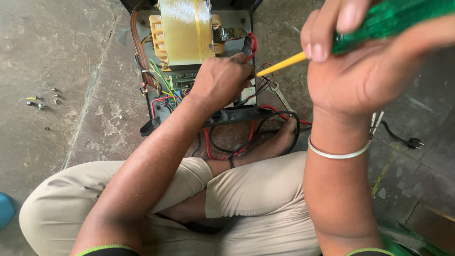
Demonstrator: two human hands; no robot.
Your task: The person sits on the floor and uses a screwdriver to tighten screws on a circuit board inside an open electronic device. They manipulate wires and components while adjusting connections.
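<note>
Loose screws point(43, 101) on concrete floor point(71, 57), far left. Black plug point(415, 142) w/ cord at right. Blue thing point(5, 209) bottom-left edge.

Soft, even daylight fills the scene, bright without harshness. The yellow transformer point(185, 31) carries a mild sheen along its wrapping. Below it, shadow pools between the legs. Right of it, the raised right hand point(365, 61) and green screwdriver point(388, 19) look soft and slightly blurred, being close to the lens. The floor left of it stays sharp.
</note>
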